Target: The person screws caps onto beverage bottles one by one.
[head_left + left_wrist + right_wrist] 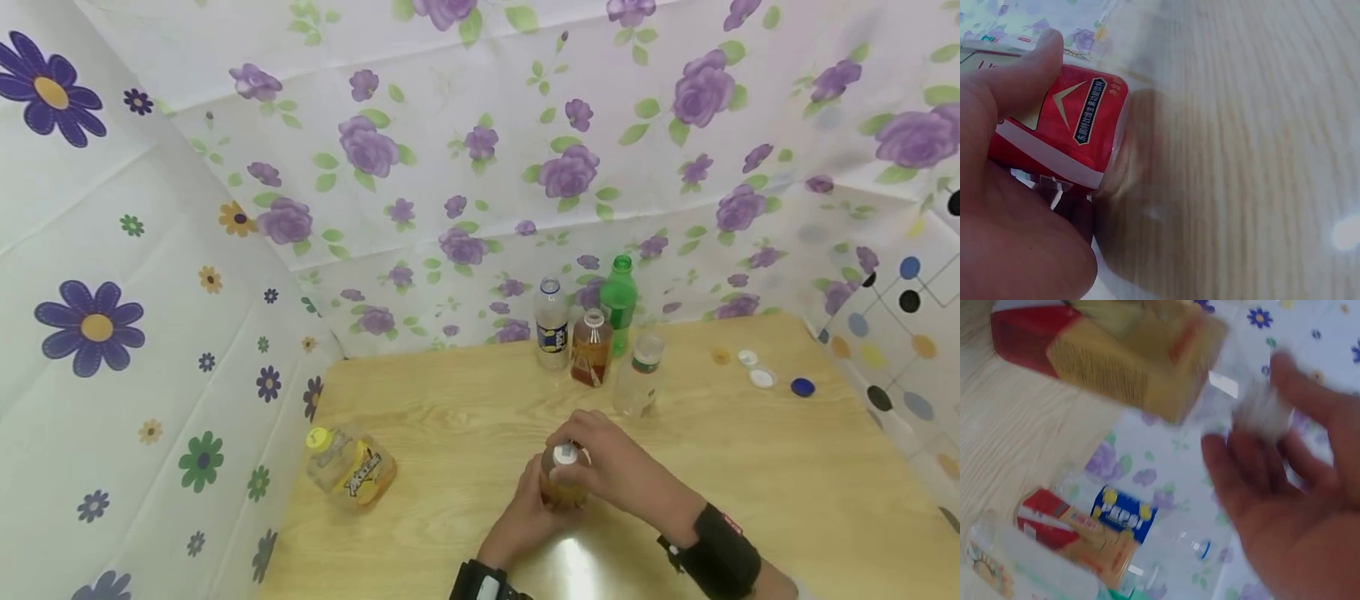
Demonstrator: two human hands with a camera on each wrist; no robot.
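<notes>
A square plastic bottle with a red and gold label (1097, 369) stands on the table in front of the person. The left hand (528, 512) grips its lower body; in the left wrist view the thumb lies across the red label (1094, 112). Around the bottle's white cap (565, 453) curl the fingers and thumb of the right hand (603, 458). In the right wrist view the cap (1263, 415) shows blurred between thumb and fingers, at the top of the clear neck.
Behind stand uncapped bottles: a Pepsi bottle (552, 325), an amber-looking one (591, 350), a green one (619, 300) and a clear one (637, 379). A yellow-capped bottle (352, 467) is at left. Loose caps, one blue (802, 387), lie at right. Floral sheets (450, 167) wall the table (450, 392).
</notes>
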